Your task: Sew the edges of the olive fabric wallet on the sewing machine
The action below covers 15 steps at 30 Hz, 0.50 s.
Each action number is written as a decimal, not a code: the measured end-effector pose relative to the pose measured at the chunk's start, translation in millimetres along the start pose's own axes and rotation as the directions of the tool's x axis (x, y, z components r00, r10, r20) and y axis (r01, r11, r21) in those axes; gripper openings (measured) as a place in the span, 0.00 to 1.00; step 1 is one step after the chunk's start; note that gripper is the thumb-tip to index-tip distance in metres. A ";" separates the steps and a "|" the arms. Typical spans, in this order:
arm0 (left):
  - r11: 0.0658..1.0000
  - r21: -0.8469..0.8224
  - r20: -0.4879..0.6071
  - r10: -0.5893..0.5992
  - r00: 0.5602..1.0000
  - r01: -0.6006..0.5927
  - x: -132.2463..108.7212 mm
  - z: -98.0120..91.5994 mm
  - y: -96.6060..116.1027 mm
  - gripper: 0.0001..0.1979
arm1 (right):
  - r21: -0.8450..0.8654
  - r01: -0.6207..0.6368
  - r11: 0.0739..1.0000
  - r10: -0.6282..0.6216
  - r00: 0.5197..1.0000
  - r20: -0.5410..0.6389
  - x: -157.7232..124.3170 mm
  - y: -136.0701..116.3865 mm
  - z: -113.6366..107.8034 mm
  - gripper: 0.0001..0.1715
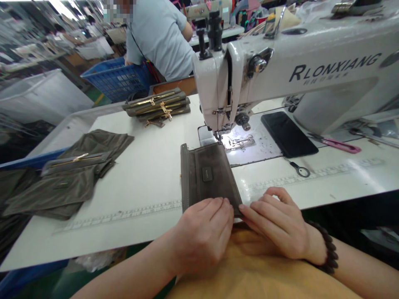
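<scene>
A dark olive fabric pouch piece [215,174] with a small label patch lies flat on the white sewing table, its far edge under the presser foot [219,137] of the sewing machine [280,70]. My left hand [205,228] presses on its near edge, fingers closed together over the fabric. At the near right corner, my right hand [277,220] pinches the edge of the same piece between thumb and fingers. A bead bracelet [327,247] circles my right wrist. The hands cover the near edge of the piece.
Zippered olive pouches [158,104] are stacked behind left. More fabric pieces [71,174] lie at the left edge. A black phone [289,133], pink-handled scissors [339,144] and a ring strap [301,169] sit right. A person [162,39] stands beyond, near a blue crate [120,79].
</scene>
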State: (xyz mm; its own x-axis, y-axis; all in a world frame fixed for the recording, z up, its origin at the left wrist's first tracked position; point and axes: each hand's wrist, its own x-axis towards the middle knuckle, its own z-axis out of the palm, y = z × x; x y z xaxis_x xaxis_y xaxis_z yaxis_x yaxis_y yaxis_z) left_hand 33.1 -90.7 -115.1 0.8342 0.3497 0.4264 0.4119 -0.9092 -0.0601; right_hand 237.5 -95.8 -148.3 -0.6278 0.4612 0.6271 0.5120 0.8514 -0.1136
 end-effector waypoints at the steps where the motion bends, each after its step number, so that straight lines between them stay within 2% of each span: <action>1: 1.000 -0.004 -0.002 -0.002 1.000 0.002 0.0 -0.5 0.5 0.12 | 0.014 0.027 1.000 -0.027 1.000 0.007 1.4 0.6 -0.8 0.12; 4: 0.997 -0.006 -0.001 -0.081 0.997 0.081 -0.3 -1.4 3.1 0.13 | 0.035 0.087 0.996 -0.087 0.996 0.004 7.3 1.9 -5.6 0.10; 7: 0.983 -0.003 0.003 -0.183 0.983 0.183 -1.0 -1.6 4.2 0.16 | 0.044 0.079 0.996 -0.080 0.996 0.030 12.4 3.2 -10.9 0.10; 12: 0.996 -0.039 0.048 -0.084 0.995 0.086 -2.1 -0.5 -1.7 0.18 | 0.119 0.057 0.991 -0.076 0.985 0.157 16.5 5.6 -13.1 0.13; 15: 0.996 -0.041 0.072 -0.072 0.995 0.075 -2.1 5.9 -6.2 0.18 | 0.177 0.006 0.984 -0.045 0.974 0.222 16.4 8.2 -7.4 0.14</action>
State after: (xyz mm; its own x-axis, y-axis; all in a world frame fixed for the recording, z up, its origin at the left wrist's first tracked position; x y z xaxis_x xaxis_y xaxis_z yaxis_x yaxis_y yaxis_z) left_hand 30.9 -84.5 -120.9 0.8265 0.4295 0.3639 0.4578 -0.8890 0.0095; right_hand 235.7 -83.0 -133.3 -0.7648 0.4659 0.4450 0.3965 0.8848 -0.2448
